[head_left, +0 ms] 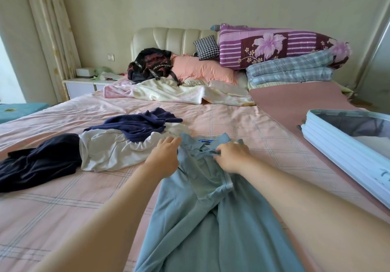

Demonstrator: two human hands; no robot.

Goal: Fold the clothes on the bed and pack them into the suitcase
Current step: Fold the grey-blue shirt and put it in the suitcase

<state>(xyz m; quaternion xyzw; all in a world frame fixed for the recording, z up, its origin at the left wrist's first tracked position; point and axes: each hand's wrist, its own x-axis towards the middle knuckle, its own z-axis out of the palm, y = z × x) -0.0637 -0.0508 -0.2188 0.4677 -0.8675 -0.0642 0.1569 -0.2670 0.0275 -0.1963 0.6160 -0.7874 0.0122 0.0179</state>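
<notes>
We have only just begun. The shirt (202, 212) lies on the bed (63, 208) right in front of us, and one sleeve looks turned in. Our left hand (166, 155) presses on its shoulder with fingers nearly straight. Our right hand (232, 155) pinches the cloth by the collar with curled fingers.

The white top (109, 151), navy top (137, 124) and dark top (35, 162) wait in a heap on the left, not folded. The suitcase (337, 151) lies open on the right, by the bed's edge. We cannot tell what is inside. Bare bed lies between shirt and suitcase, so we have room to fold.
</notes>
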